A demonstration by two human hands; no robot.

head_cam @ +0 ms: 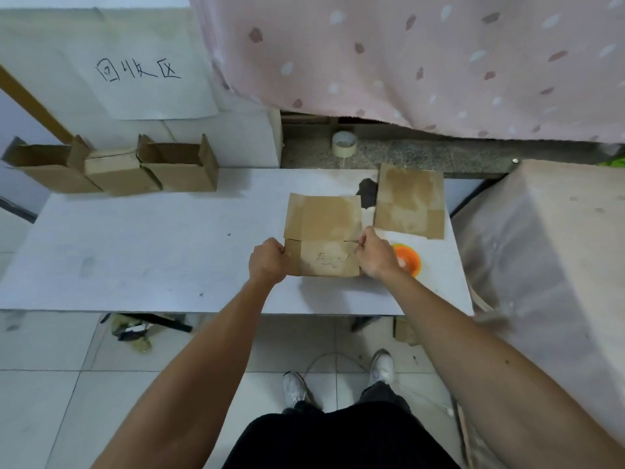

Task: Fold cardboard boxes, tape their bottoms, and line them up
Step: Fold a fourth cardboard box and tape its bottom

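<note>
Cardboard box (323,238) lies flattened near the front right edge of the desk (152,252); we grip its sides, left hand (267,260) fingers curled round one edge, right hand (373,253) fingers pinching the other.

The orange roll (410,258) is half covered by the right hand (373,256), at its 3 o'clock. The scribble (329,262) on the flattened box (323,218) can't be made out tbh. A dark patch (368,192) at the box's 1 o'clock is partly hidden by cardboard.
</note>
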